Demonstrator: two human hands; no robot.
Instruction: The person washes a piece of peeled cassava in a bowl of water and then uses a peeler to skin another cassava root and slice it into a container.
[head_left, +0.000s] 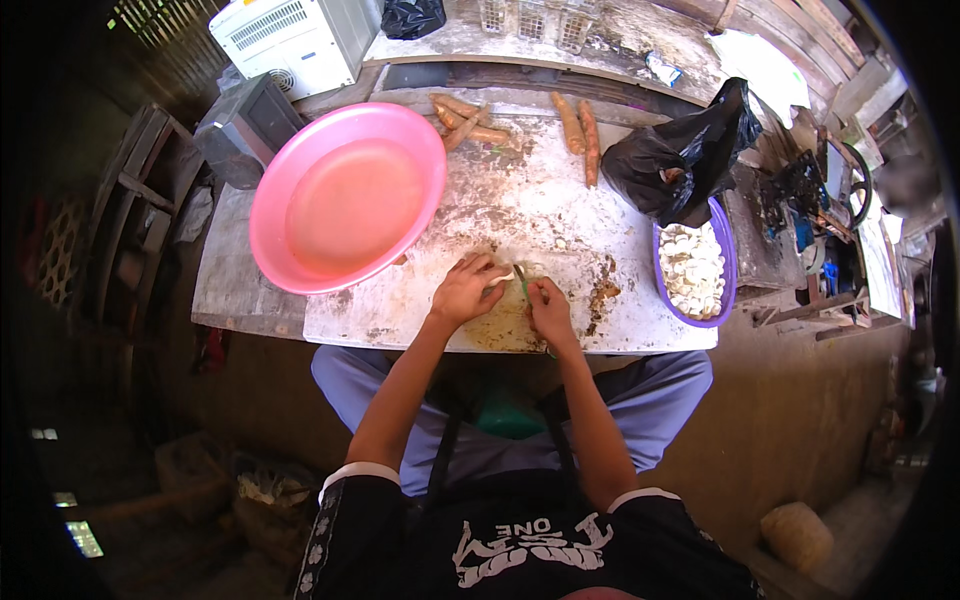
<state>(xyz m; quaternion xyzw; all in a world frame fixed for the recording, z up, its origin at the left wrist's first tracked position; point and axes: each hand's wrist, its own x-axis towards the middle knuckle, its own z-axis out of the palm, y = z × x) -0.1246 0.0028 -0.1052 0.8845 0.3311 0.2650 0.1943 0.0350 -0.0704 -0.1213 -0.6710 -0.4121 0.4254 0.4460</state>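
On the worn white tabletop (367, 315), my left hand (466, 289) holds a pale piece of peeled root (501, 277), probably cassava, between thumb and fingers. My right hand (550, 311) grips the green handle of a small knife (523, 281), its blade pointing up and left beside the root's cut end. A few pale slices (531, 268) lie just beyond the blade, partly hidden. At the right edge, a purple plastic basin (724, 289) contains many white root slices (690, 270).
A large pink basin (431, 210) with liquid stands left. Unpeeled cassava roots (472, 120) lie at the back, with two more roots (590, 142) farther right. A black plastic bag (667, 161) rests against the purple basin. Behind are a white appliance (300, 49) and plastic baskets (532, 22).
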